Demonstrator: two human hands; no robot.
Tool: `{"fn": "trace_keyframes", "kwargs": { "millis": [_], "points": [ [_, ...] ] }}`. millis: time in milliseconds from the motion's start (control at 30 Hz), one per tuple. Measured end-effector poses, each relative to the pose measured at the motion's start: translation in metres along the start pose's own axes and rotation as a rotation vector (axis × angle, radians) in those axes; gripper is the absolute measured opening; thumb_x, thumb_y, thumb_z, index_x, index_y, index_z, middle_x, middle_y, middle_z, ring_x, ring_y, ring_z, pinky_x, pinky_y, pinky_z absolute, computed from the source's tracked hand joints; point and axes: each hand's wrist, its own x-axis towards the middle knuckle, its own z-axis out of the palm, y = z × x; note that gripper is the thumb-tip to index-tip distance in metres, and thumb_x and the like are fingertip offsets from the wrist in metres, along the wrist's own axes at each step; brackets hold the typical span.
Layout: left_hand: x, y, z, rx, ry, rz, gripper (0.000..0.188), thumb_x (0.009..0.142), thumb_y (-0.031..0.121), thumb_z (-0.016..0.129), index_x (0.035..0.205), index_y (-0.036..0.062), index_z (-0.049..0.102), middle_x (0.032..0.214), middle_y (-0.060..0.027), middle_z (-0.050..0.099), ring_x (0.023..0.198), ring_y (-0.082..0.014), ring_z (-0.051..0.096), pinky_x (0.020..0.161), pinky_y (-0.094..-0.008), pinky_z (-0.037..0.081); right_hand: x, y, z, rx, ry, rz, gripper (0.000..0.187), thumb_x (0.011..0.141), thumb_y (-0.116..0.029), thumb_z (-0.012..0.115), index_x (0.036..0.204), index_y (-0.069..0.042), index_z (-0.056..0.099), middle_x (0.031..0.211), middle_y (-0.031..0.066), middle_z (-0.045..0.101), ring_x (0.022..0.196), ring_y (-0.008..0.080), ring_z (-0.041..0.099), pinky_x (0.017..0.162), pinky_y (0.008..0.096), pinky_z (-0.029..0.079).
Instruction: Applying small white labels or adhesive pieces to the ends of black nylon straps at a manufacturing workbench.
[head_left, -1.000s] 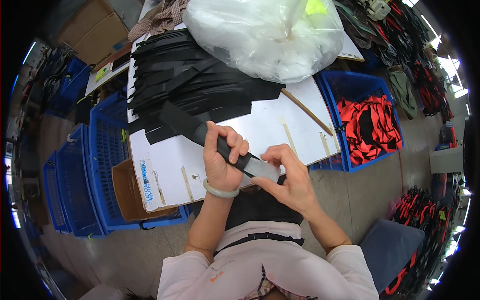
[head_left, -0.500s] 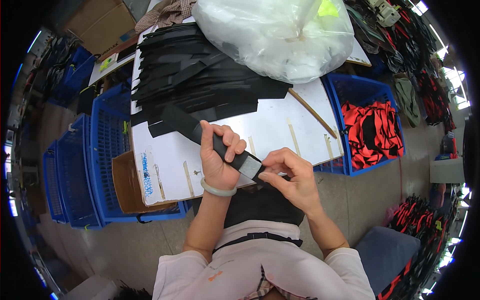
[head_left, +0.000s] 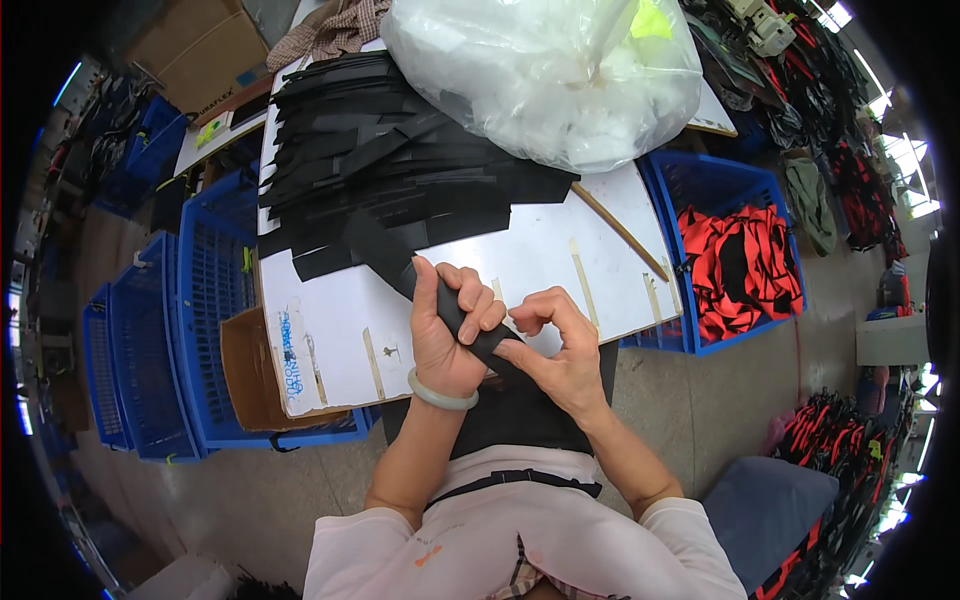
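Observation:
A flat black fabric strap (head_left: 378, 248) runs slantwise over the near edge of the white table (head_left: 520, 262). My left hand (head_left: 450, 335) is wrapped round it, thumb along one side and fingers curled over the other; a pale bangle circles that wrist. Close by, my right hand (head_left: 562, 362) holds the strap's near end, its thumb pressed onto the black face and the index finger bent. What its other fingers do underneath is hidden. Beyond the hands, a thick pile of similar black straps (head_left: 350, 150) covers the table's far left part.
A large clear plastic bag (head_left: 550, 90) of white contents sits at the table's far side, near a thin wooden stick (head_left: 622, 232). To the right, a blue crate (head_left: 715, 172) holds red-and-black pieces (head_left: 740, 265). Blue crates (head_left: 150, 330) and a cardboard box (head_left: 243, 370) stand left.
The light grey patch near the strap's end has gone out of sight; plain black shows there now. My right hand has shifted slightly left and up, closer to my left hand.

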Motion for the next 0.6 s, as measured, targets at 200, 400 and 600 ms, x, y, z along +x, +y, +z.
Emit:
{"fn": "trace_keyframes", "kwargs": {
  "millis": [200,400,600],
  "points": [
    [0.001,0.004,-0.003,0.041,-0.091,0.048,0.043,0.098,0.044,0.048,0.079,0.0057,0.048,0.062,-0.0026,0.042,0.041,-0.0091,0.034,0.048,-0.025,0.037,-0.002,-0.001,0.0,0.104,-0.12,0.221,0.022,0.076,-0.006,0.077,0.094,0.001,0.065,0.083,0.0049,0.064,0.073,0.0089,0.057,0.07,0.0228,0.047],
    [-0.006,0.004,0.001,0.315,-0.212,0.145,0.037,0.098,0.04,0.051,0.082,0.0065,0.048,0.065,-0.0034,0.046,0.042,-0.0103,0.039,0.052,-0.0286,0.043,-0.007,0.012,0.005,0.254,-0.115,0.256,0.02,0.077,-0.005,0.077,0.091,0.002,0.065,0.079,0.0047,0.066,0.072,0.0083,0.06,0.068,0.0233,0.049],
    [-0.015,-0.008,0.003,0.544,-0.405,0.21,0.022,0.096,0.021,0.057,0.088,0.0007,0.053,0.075,-0.0129,0.06,0.061,-0.0174,0.058,0.06,-0.029,0.049,-0.02,0.026,-0.006,0.635,-0.106,0.321,0.014,0.081,0.007,0.066,0.094,0.002,0.062,0.092,0.0048,0.065,0.083,0.0095,0.06,0.076,0.0218,0.047]
  ]
}}
